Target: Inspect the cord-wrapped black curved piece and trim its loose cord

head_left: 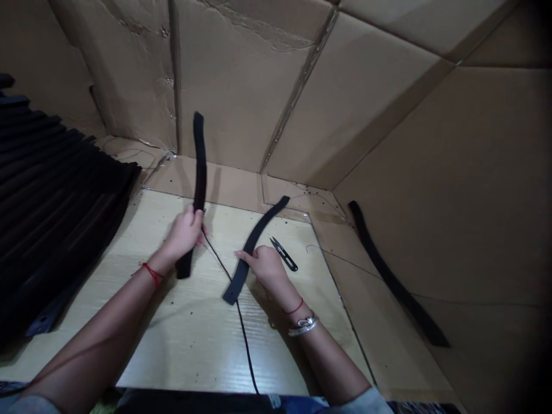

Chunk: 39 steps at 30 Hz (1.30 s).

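Observation:
My left hand [186,232] is closed round a long black strip [199,161], which stands nearly upright with its lower end showing below the palm. In my right hand [268,265] a second, curved black strip [263,223] is pinched between thumb and fingers; a small hole shows near its lower end. A thin black cord [244,333] runs from near my left hand, past the lower end of the right strip, to the table's front edge. Beside my right hand lies a pair of black thread snips [283,253].
A large stack of black strips [56,190] fills the left side. Another black strip [394,282] leans along the right cardboard wall [457,201]. Cardboard also rises behind the pale tabletop [142,351]. Loose threads and dark specks lie about.

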Each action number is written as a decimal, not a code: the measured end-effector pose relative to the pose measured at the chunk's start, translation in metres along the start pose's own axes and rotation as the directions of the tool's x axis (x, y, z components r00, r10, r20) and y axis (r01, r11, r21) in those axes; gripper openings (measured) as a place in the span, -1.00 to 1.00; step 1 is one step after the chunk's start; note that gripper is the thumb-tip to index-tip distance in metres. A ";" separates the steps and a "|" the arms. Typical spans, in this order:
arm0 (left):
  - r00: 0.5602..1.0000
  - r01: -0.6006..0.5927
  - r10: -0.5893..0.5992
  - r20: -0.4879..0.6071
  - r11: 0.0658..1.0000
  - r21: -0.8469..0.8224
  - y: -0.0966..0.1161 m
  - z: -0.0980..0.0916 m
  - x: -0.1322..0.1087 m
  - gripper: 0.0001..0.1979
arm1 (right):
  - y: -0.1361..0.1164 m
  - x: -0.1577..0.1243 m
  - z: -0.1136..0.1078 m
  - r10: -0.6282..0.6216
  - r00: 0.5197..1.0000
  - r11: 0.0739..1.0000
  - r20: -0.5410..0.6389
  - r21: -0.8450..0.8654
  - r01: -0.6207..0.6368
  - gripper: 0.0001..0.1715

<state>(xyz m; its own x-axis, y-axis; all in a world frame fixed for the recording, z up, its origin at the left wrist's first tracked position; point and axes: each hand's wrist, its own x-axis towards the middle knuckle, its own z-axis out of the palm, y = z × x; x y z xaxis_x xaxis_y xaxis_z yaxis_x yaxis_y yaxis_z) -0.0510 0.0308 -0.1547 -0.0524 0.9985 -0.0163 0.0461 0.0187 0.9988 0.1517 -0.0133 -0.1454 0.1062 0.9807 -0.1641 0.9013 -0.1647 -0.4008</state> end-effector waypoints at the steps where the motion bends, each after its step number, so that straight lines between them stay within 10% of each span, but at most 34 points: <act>1: 0.998 -0.025 0.027 -0.054 0.999 0.029 0.005 -0.013 0.004 -0.92 | 0.000 0.000 0.001 0.006 1.000 1.000 -0.011 -0.030 -0.006 -0.47; 8: 0.944 -0.214 0.206 -0.258 0.977 -0.003 0.053 -0.061 -0.006 -0.87 | 0.015 0.001 -0.024 0.056 0.983 0.985 -0.173 -0.150 -0.083 -0.40; 12: 0.948 -0.311 0.280 -0.149 0.913 -0.264 0.064 -0.038 -0.025 -0.86 | 0.039 0.009 -0.037 0.087 0.961 0.980 -0.262 -0.150 -0.130 -0.62; 21: 0.961 -0.042 0.155 0.230 0.901 -0.432 0.053 0.026 -0.067 -0.70 | 0.046 0.004 -0.034 -0.015 0.973 0.967 -0.231 0.246 0.073 -0.80; 26: 0.934 0.025 0.129 0.332 0.907 -0.421 0.042 0.038 -0.077 -0.70 | -0.005 -0.051 -0.030 -0.209 0.967 0.466 -0.149 0.854 0.232 -0.68; 39: 0.937 0.019 0.112 0.330 0.929 -0.370 0.034 0.045 -0.082 -0.67 | -0.018 -0.068 -0.023 -0.143 0.967 0.454 -0.210 0.854 0.253 -0.72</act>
<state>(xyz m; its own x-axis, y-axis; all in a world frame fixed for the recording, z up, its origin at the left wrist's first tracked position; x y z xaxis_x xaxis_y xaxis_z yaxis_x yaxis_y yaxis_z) 0.0000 -0.0482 -0.1219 0.2854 0.9550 0.0809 -0.3273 0.0177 0.9448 0.1381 -0.0741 -0.1062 0.0617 0.9942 0.0877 0.0774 0.0829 -0.9935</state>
